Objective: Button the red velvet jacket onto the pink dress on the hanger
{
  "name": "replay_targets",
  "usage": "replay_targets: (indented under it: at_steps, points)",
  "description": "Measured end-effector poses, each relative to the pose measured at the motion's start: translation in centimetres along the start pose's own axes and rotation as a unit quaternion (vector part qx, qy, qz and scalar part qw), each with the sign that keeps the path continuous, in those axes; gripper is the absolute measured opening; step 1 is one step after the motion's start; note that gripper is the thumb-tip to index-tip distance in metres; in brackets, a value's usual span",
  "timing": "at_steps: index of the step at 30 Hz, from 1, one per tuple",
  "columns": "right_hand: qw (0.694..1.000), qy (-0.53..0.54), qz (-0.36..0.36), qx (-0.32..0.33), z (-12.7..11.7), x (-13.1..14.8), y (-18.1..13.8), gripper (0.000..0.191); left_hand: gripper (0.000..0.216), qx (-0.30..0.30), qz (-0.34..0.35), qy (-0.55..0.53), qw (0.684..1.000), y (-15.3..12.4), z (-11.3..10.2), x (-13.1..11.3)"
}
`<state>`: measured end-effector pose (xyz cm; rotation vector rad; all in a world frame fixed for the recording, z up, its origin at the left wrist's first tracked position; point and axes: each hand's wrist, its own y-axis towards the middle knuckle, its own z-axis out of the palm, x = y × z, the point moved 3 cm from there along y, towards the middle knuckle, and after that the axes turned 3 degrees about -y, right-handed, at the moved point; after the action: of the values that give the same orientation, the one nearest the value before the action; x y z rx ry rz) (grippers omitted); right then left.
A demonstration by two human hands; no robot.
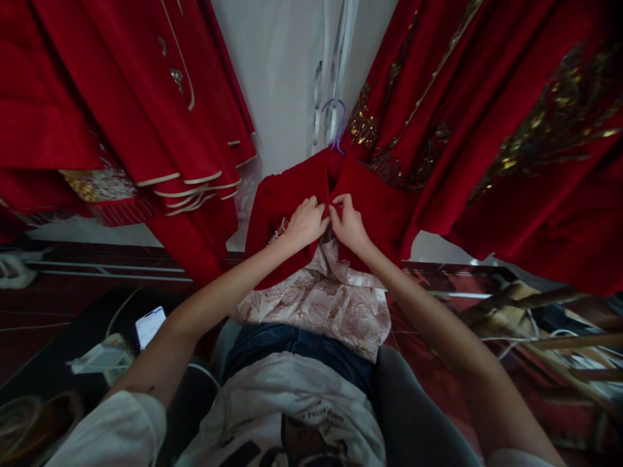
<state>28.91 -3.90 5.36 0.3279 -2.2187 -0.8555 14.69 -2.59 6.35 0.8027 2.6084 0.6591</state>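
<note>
A short red jacket (374,201) hangs in front of me from a purple hanger (337,123). My left hand (308,224) pinches one front edge of it near the top of the opening. Facing it, my right hand (348,224) pinches the other front edge, and the fingertips of both hands almost meet at the middle. Any fastener between them is too small or hidden to make out. Beaded trim (280,230) shows on the jacket's left side. Below the jacket, pale pink patterned fabric (316,298) with a sheen spreads over my lap.
Long red garments (189,130) with pale edging hang at the left, and red garments with gold sequins (530,143) hang at the right. A lit phone (150,326) lies on a dark surface by my left arm. Wooden bars (559,344) stand at the lower right.
</note>
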Motion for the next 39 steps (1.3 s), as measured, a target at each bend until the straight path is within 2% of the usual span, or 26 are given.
replay_targets:
  at_steps: [3, 6, 9, 11, 13, 16, 20, 23, 27, 31, 39]
  points:
    - [0.996, 0.085, -0.001, 0.009, 2.0, 1.2, -0.6, 0.013, 0.019, -0.006, -0.028, -0.061, 0.998, -0.7, 0.5, 0.5]
    - [0.991, 0.131, 0.018, -0.005, 1.7, 1.1, -1.4, 0.020, 0.016, -0.051, -0.071, -0.179, 0.980, -1.6, 1.1, 1.4]
    - [0.981, 0.187, 0.044, -0.006, 1.2, 0.5, -2.4, 0.034, 0.016, -0.144, -0.126, -0.343, 0.920, -2.8, 2.2, 2.1]
    - [0.973, 0.225, 0.050, -0.002, 1.2, 0.3, -3.1, 0.045, 0.012, -0.190, -0.150, -0.416, 0.877, -3.4, 3.0, 2.2]
    - [0.965, 0.257, 0.046, 0.003, 1.3, 0.1, -3.6, 0.051, 0.010, -0.206, -0.151, -0.444, 0.859, -3.7, 3.5, 2.0]
    - [0.954, 0.298, 0.046, -0.002, 1.6, -0.2, -4.1, 0.045, 0.007, -0.198, -0.121, -0.436, 0.870, -3.6, 3.3, 1.8]
    - [0.946, 0.320, 0.045, -0.030, 2.0, -0.5, -4.0, 0.027, 0.008, -0.170, -0.066, -0.371, 0.910, -3.3, 2.3, 1.8]
    - [0.950, 0.309, 0.040, -0.037, 2.2, -0.5, -3.4, 0.025, 0.010, -0.140, -0.030, -0.317, 0.938, -3.0, 1.7, 1.7]
    - [0.954, 0.293, 0.024, -0.063, 2.2, -0.2, -2.6, 0.023, 0.015, -0.113, 0.009, -0.262, 0.958, -2.7, 1.0, 1.6]
    - [0.963, 0.259, 0.013, -0.072, 1.9, -0.1, -2.3, 0.022, 0.016, -0.085, 0.034, -0.247, 0.965, -2.4, 0.6, 1.5]
    - [0.977, 0.196, 0.018, -0.080, 0.6, 0.7, -2.6, 0.026, 0.009, -0.060, 0.049, -0.292, 0.953, -1.6, 0.1, 1.0]
